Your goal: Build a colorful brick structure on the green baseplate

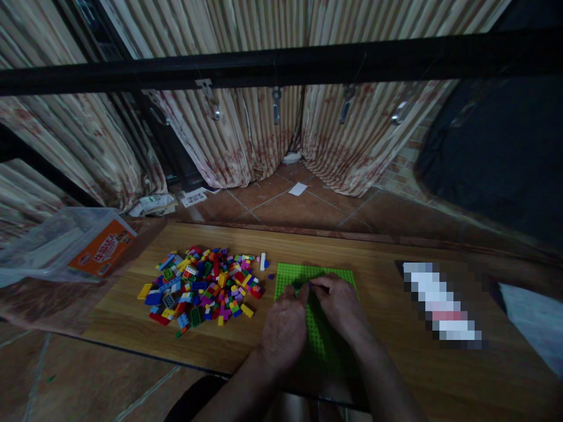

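Note:
A green studded baseplate (292, 272) lies on the wooden table top. Both hands are over it. My left hand (285, 319) rests on the plate's left part, its fingers closed and bent towards the middle. My right hand (338, 302) comes in from the right, thumb and forefinger pinched close to the left fingertips. Between the fingertips a small dark bluish spot shows, perhaps a toy brick, too small and shaded to name. To the left of the plate spreads a heap of colourful toy building bricks (200, 286).
A clear plastic tub (53, 234) with an orange label stands at the far left. A blurred-out pale object (442, 302) lies on the table (382, 351) at the right, near a white sheet (532, 322). Beyond the table, a dark rail (246, 73) with hooks crosses in front of curtains.

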### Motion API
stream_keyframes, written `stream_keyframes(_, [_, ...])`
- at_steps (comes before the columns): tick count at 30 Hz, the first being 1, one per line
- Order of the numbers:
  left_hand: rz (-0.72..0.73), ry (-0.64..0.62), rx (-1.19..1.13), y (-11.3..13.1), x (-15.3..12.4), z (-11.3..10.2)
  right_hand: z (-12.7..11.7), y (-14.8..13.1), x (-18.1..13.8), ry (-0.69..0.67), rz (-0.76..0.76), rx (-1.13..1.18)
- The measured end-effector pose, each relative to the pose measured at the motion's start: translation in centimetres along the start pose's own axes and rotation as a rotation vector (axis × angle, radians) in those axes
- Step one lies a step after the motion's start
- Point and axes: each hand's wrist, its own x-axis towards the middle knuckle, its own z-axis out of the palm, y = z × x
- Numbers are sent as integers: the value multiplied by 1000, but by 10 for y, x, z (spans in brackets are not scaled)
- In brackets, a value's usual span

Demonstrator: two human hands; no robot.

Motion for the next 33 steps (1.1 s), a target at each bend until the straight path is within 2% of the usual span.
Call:
stream_keyframes(5, [-32,-39,-21,7,-2,-2,1,2,1,9,-8,-11])
stream_keyframes(13, [-73,0,-24,15,-4,4,0,3,2,-9,8,38])
stream_keyframes(22, [-14,29,127,25,2,10,1,6,5,-18,12,90])
stream_keyframes(28, [-3,53,99,24,6,12,1,6,5,-25,8,80])
stream_keyframes(33, [27,16,74,20,2,6,-2,3,4,-39,28,88])
